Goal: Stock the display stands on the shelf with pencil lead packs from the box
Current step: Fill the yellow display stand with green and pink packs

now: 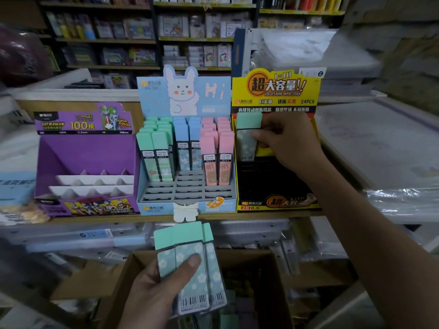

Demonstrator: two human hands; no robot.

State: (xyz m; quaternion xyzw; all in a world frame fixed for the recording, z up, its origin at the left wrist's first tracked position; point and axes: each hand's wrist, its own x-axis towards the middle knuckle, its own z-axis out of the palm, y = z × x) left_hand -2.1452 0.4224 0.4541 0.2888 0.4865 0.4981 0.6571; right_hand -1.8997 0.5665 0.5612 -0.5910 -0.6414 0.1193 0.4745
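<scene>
The right hand (288, 138) pinches 1 mint pack (247, 136), partly hidden by its fingers, at the back left of the yellow stand (275, 91), while the left hand (161, 286) grips 3 packs (190, 264) above the dim, cut-off box (268, 269).

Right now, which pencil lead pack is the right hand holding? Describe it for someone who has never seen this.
On the wooden shelf, find the yellow-and-black cardboard display stand at the right end. At its upper left corner the right hand pinches one pack with a mint-green cap and white flowers. No other pack shows in that stand; its lookalikes are fanned in the left hand below.
</scene>
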